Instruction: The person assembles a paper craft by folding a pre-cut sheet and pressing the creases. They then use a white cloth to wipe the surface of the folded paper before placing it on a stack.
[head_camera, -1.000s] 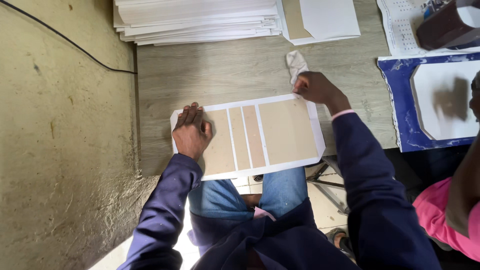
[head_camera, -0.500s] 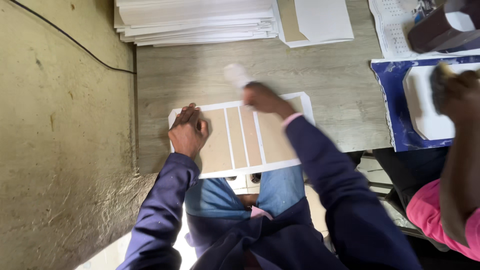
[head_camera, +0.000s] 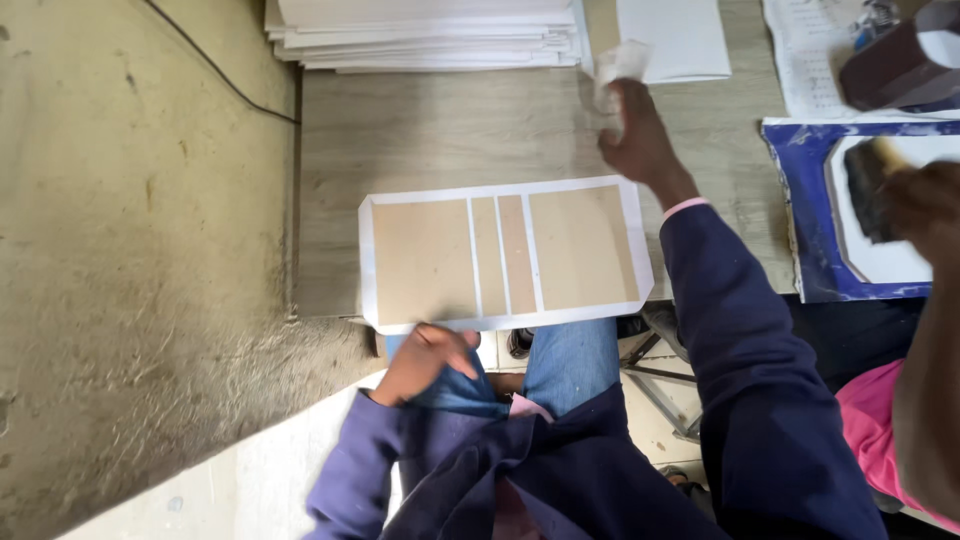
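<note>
Your right hand is up past the far right corner of the white sheet, fingers clenched on a crumpled white cloth; the cloth is off the sheet and sits over the bare table. The sheet lies flat at the near edge of the table, with four tan board pieces stuck on it in a row: a wide panel at each end, two narrow strips between them, white gaps and a white border all round. Your left hand is just below the sheet's near edge, off the table, fingers curled loosely against your jeans; it grips nothing I can make out. Beyond the sheet, at the far edge of the table, there's a stack of white sheets, and just right of that stack a folded white board. Right of the sheet, a co-worker's hand holds a dark brush on a white cut-out piece lying on a blue mat. Left of the sheet, off the table's edge, a thin black cable runs along the rough concrete floor.
</note>
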